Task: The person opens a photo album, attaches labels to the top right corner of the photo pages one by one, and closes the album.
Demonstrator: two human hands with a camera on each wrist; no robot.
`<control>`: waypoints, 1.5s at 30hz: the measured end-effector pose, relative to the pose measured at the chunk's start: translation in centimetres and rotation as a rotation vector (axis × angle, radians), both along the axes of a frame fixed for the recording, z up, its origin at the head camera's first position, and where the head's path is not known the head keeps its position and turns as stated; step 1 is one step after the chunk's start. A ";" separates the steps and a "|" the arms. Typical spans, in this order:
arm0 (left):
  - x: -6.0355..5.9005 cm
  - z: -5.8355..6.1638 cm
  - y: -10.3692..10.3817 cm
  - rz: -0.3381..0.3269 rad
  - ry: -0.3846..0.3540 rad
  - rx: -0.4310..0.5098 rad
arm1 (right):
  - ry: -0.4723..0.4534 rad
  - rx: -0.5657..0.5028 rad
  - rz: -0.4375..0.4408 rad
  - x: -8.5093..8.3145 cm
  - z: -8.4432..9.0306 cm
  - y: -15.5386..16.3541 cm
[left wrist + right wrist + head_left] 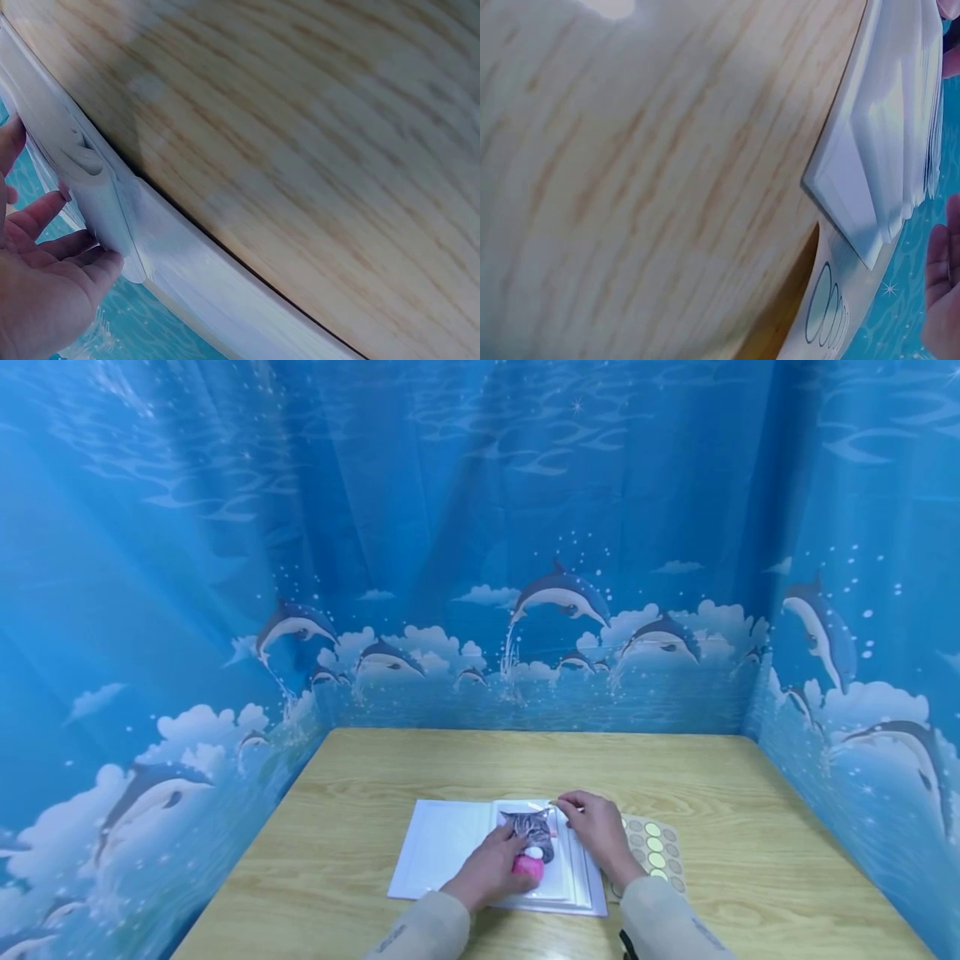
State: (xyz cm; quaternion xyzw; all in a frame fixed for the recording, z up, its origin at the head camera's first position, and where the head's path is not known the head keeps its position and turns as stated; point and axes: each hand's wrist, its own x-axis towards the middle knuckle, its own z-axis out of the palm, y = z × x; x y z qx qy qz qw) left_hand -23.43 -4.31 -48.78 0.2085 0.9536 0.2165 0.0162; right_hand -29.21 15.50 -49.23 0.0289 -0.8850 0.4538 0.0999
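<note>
Near the bench's front edge, left hand (491, 868) presses flat on the cat picture (531, 832); right hand (596, 828) pinches its top corner.

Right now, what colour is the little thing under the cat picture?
Pink thing with a white top, clearest in the head view.

Head cam is looking fwd and down from above at the wooden table (750, 793), mid-distance. Both wrist cams are sitting v. close, skimming the tabletop beyond the fingers (45, 247). All three are sharing the white album (442, 843).
</note>
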 end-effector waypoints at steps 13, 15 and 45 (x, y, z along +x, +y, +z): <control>-0.1 0.0 0.0 0.017 -0.020 0.003 | 0.039 0.103 0.061 -1.2 -0.6 -0.4; 0.0 0.0 0.0 0.017 -0.020 0.000 | 0.061 0.146 0.076 -1.5 -0.9 -0.5; -0.1 0.1 0.3 0.014 -0.015 0.005 | 0.121 0.332 0.093 -2.9 -2.1 -1.1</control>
